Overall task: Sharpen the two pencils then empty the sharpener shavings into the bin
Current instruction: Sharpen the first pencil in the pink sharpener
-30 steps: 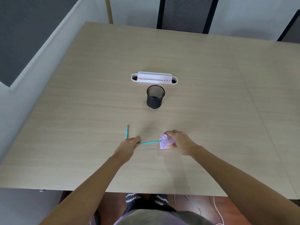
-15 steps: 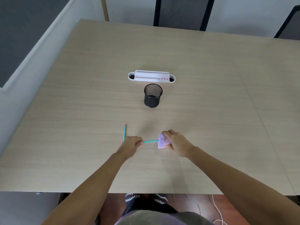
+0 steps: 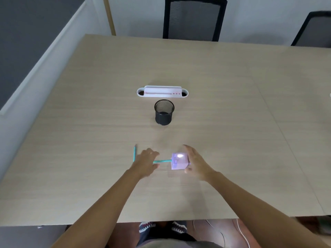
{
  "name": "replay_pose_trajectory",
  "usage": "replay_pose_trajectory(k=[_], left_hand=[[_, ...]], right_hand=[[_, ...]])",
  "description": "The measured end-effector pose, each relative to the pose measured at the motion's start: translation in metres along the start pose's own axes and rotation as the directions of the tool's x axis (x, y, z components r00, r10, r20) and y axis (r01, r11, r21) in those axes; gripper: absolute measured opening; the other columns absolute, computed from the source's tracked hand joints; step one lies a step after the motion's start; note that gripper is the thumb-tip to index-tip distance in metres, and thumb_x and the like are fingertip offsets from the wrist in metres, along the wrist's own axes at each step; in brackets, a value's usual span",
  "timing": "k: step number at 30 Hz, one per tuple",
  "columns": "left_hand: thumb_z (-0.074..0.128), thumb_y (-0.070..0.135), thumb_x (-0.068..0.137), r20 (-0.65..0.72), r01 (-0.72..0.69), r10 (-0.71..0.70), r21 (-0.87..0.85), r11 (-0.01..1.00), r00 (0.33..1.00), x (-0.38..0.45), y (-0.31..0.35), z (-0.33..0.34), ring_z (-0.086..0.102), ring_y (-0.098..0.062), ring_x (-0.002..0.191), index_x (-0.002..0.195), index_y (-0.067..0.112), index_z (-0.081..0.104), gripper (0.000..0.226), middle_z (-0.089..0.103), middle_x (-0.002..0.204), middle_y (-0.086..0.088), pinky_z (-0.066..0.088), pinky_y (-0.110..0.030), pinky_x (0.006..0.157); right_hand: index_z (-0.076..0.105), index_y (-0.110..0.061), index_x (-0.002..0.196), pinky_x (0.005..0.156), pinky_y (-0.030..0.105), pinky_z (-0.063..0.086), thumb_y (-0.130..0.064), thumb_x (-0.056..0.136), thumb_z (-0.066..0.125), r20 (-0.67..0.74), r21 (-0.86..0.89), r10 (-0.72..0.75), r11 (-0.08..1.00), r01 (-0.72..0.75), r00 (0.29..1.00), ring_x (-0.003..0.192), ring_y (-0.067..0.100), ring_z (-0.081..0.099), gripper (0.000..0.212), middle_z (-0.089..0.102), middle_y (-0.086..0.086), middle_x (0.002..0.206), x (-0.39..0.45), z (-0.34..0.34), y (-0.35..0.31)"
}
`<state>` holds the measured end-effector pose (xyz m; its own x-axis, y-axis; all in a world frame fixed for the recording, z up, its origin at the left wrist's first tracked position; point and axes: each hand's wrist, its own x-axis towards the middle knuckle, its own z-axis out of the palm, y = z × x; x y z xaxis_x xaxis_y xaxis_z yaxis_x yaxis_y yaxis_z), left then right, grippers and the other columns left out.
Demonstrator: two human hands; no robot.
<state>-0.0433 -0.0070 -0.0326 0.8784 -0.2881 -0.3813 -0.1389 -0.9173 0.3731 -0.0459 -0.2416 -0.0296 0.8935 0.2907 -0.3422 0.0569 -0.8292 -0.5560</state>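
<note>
Pencil seated in the sharpener, both hands loosening around it

The left hand [image 3: 146, 162] pinches the teal pencil [image 3: 162, 161] by its free end; its tip sits in the purple box sharpener [image 3: 179, 161], which rests on the table [image 3: 232, 104], probably for steadiness. The right hand [image 3: 196, 162] spreads open beside the box, thumb touching. A second pencil [image 3: 134, 153] lies just left; the mesh bin [image 3: 164, 112] stands beyond

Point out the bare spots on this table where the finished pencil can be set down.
Free: the wide stretch right of the black mesh cup, and the near strip by the table edge. Crowded: between the left hand, right hand, purple cube sharpener and spare teal pencil.
</note>
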Motion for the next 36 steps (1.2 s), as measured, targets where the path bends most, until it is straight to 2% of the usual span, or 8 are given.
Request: replay_pose_trajectory(k=[3, 7, 11, 17, 21, 27, 30, 36], left_hand=[[0.064, 0.047, 0.084, -0.145, -0.125, 0.148, 0.155, 0.98, 0.978, 0.006, 0.031, -0.005, 0.017, -0.023, 0.141, 0.15, 0.018, 0.019, 0.085, 0.02, 0.153, -0.006, 0.01, -0.048, 0.115], [0.07, 0.045, 0.077, -0.033, -0.215, 0.232, 0.273, 0.938, 0.972, 0.024, 0.089, 0.013, 0.027, -0.023, 0.137, 0.145, 0.01, 0.024, 0.088, 0.032, 0.147, -0.006, 0.017, -0.049, 0.114], [0.063, 0.025, 0.085, -0.101, 0.035, -0.003, 0.312, 0.949, 0.995, 0.037, 0.097, 0.027, 0.052, -0.024, 0.11, 0.119, 0.007, 0.046, 0.042, 0.056, 0.121, -0.008, 0.041, -0.032, 0.089], [0.072, 0.027, 0.076, -0.096, 0.033, 0.006, 0.397, 0.917, 0.995, 0.037, 0.091, 0.035, 0.061, -0.02, 0.088, 0.104, 0.009, 0.051, 0.039, 0.064, 0.098, -0.003, 0.034, -0.029, 0.064], [0.083, 0.048, 0.04, -0.072, 0.036, 0.001, 0.514, 0.857, 0.997, 0.031, 0.094, 0.032, 0.058, -0.006, 0.053, 0.072, 0.023, 0.063, 0.046, 0.061, 0.059, 0.01, 0.04, -0.019, 0.05], [0.071, 0.023, 0.073, -0.126, 0.011, 0.054, 0.471, 0.882, 0.991, 0.043, 0.088, 0.042, 0.061, -0.02, 0.084, 0.104, 0.011, 0.051, 0.039, 0.064, 0.093, 0.0, 0.042, -0.028, 0.074], [0.068, 0.022, 0.075, -0.122, 0.037, 0.016, 0.425, 0.905, 0.992, 0.042, 0.093, 0.041, 0.06, -0.022, 0.087, 0.106, 0.01, 0.049, 0.038, 0.063, 0.096, -0.003, 0.041, -0.03, 0.074], [0.067, 0.016, 0.077, -0.131, 0.043, 0.013, 0.418, 0.908, 0.991, 0.041, 0.094, 0.045, 0.059, -0.024, 0.087, 0.106, 0.009, 0.047, 0.036, 0.063, 0.097, -0.006, 0.039, -0.031, 0.074]], right_hand=[[0.043, -0.003, 0.131, 0.085, 0.02, 0.036, 0.01, 0.075, 0.052, -0.148, -0.033, 0.115, 0.992, -0.121, 0.982, 0.113, 0.031, 0.051, 0.059, 0.049, 0.018, 0.127, -0.01, 0.006, 0.016], [0.058, -0.011, 0.068, 0.061, 0.025, 0.031, 0.007, 0.079, 0.056, -0.189, -0.036, 0.138, 0.988, -0.148, 0.972, 0.075, 0.033, 0.06, 0.021, 0.063, 0.024, 0.085, -0.008, 0.014, 0.018], [0.064, 0.002, 0.072, 0.059, 0.03, 0.033, 0.001, 0.084, 0.057, -0.116, -0.047, 0.139, 0.988, -0.145, 0.983, 0.067, 0.026, 0.051, 0.013, 0.059, 0.019, 0.072, -0.006, 0.016, 0.019], [0.056, -0.013, 0.075, 0.062, 0.028, 0.029, 0.0, 0.089, 0.049, 0.003, -0.211, 0.062, 0.976, -0.06, 0.998, 0.072, 0.018, 0.04, 0.02, 0.043, 0.006, 0.081, -0.009, 0.024, 0.014], [0.051, -0.013, 0.073, 0.06, 0.025, 0.025, -0.005, 0.092, 0.05, -0.029, -0.205, -0.077, 0.976, 0.069, 0.997, 0.066, 0.02, 0.037, 0.021, 0.04, 0.006, 0.075, -0.032, 0.024, 0.023], [0.043, -0.02, 0.07, 0.053, 0.022, 0.025, -0.001, 0.085, 0.059, -0.001, -0.275, -0.32, 0.911, 0.307, 0.948, 0.055, 0.016, 0.033, 0.029, 0.035, -0.003, 0.067, -0.038, -0.007, 0.029], [0.059, -0.01, 0.081, 0.056, 0.027, 0.04, -0.001, 0.084, 0.058, -0.009, -0.334, -0.327, 0.892, 0.306, 0.945, 0.063, 0.022, 0.048, 0.01, 0.048, 0.005, 0.071, -0.036, -0.015, 0.029], [0.069, -0.006, 0.089, 0.06, 0.025, 0.055, 0.009, 0.07, 0.068, -0.139, -0.243, -0.321, 0.928, 0.282, 0.937, 0.069, 0.025, 0.064, 0.024, 0.065, 0.012, 0.081, -0.042, -0.02, 0.021]])
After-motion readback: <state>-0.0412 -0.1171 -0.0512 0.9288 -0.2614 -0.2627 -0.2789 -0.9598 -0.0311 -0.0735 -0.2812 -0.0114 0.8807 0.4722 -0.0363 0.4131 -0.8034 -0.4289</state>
